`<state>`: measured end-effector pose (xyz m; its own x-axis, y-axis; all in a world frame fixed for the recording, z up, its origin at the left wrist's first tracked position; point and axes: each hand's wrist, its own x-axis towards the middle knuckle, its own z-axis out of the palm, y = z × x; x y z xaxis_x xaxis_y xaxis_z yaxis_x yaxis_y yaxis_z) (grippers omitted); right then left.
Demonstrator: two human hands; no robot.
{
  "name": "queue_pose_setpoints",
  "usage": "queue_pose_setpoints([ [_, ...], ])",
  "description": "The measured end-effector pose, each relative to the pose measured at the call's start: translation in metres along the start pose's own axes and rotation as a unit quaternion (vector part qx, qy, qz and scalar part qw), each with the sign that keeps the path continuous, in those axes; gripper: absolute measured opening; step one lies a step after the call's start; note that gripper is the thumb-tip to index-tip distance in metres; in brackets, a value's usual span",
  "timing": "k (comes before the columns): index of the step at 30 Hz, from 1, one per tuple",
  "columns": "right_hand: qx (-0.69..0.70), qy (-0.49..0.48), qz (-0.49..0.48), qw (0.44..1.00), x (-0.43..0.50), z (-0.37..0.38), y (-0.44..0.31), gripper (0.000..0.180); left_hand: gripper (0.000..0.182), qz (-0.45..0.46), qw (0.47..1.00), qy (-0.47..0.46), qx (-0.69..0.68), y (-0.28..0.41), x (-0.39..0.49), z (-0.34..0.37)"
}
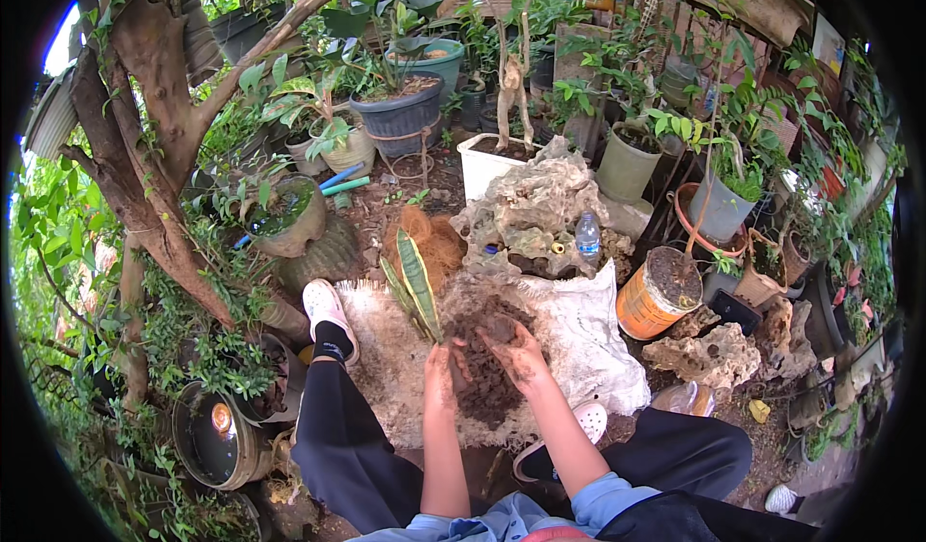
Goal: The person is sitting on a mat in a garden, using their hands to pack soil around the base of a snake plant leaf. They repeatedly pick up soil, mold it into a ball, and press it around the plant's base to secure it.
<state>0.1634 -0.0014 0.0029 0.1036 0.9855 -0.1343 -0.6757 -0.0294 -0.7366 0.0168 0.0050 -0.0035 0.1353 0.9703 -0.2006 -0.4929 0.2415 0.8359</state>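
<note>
My left hand [443, 370] is at the base of a snake plant [418, 281] and grips it there. The plant's green leaves with yellow edges lean up and to the left; its roots are hidden by the hand. My right hand [517, 350] is smeared with soil, its fingers curled around a dark clump of soil [499, 329]. Both hands are over a heap of dark, crumbly soil [492, 397]. Beneath the heap lies a white woven sack [593, 354], dirty on its left part and spread between my feet.
Beyond the sack are brown coconut fibre [427, 242] and a rough pitted rock [532, 202] bearing a plastic water bottle [587, 237]. An orange can of soil [658, 292] stands right. A dark phone-like object [734, 312] leans there. Left is a water-filled bucket [210, 433].
</note>
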Motion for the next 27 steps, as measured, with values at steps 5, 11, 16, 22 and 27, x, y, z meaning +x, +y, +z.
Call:
queue_pose_setpoints([
  [5,-0.006,0.05,-0.007,0.999,-0.002,0.001,-0.005,0.038,0.035,0.002,1.0,0.0,0.001,0.002,0.001,0.005],
  [11,-0.069,0.079,0.013,0.994,-0.001,0.0,-0.008,0.027,0.035,-0.002,1.0,0.015,0.003,0.004,0.0,0.011],
  [16,-0.076,0.073,0.002,0.994,-0.001,-0.001,-0.005,0.031,0.033,-0.005,1.0,0.007,0.006,0.002,0.0,0.009],
  [22,0.056,0.031,0.015,0.998,0.001,-0.001,-0.003,0.037,0.032,-0.027,0.999,0.02,-0.007,0.003,0.0,0.006],
  [27,-0.074,0.082,0.022,0.994,0.003,0.007,0.001,0.038,0.031,-0.02,0.999,0.033,0.007,0.004,0.001,0.006],
])
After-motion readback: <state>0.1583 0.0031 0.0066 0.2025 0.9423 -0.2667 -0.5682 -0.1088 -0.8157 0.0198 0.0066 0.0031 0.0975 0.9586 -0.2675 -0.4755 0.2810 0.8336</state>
